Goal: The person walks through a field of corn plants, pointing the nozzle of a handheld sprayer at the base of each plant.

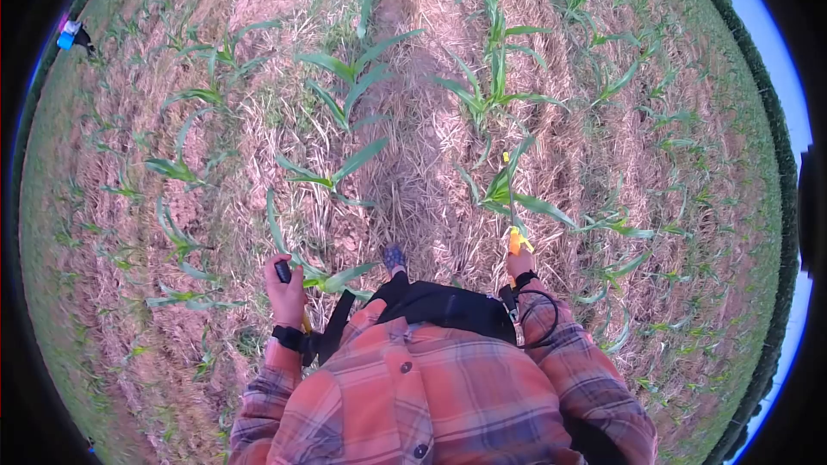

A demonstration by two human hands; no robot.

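My right hand (pixel 520 265) is closed round the yellow handle (pixel 517 241) of a sprayer wand. Its thin dark lance (pixel 510 194) points forward to a small yellow nozzle (pixel 506 157), which overlaps the leaves of a young maize plant (pixel 500 185). A black hose (pixel 551 325) loops beside that wrist. On the other side, my left hand (pixel 287 294) wraps around a black grip (pixel 282 271), and a bit of yellow rod (pixel 306 320) shows below it. The leaves of another maize plant (pixel 332 279) spread just right of this hand.
Rows of young maize (pixel 349 77) run ahead over reddish soil covered with dry straw (pixel 422 138). My shoe (pixel 394 257) stands in the strip between two rows. Far off at upper left is a person (pixel 79 36) with something blue. Dark trees (pixel 771 120) edge the field.
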